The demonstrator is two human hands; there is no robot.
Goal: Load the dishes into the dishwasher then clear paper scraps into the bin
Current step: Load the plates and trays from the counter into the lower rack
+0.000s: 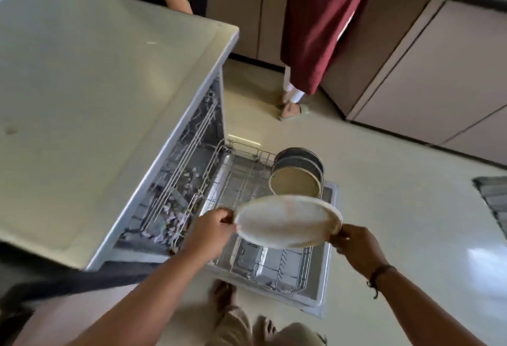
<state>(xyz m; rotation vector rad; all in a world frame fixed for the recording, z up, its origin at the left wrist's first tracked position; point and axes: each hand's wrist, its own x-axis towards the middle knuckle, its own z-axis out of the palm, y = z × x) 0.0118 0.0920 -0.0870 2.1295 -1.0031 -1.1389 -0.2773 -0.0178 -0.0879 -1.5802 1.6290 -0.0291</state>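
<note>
Now both hands pinch the white plate (288, 220) over the lower rack (247, 181): left hand (212, 226) at its left rim, right hand (354, 244) at its right.

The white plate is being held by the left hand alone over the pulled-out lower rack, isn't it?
Not quite: the head view shows both hands holding the white plate, the left hand at one edge and the right hand at the other, over the pulled-out lower rack.

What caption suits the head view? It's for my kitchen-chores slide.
Both hands, left hand and right hand, hold a white plate over the dishwasher's pulled-out lower rack, beside upright plates.
</note>
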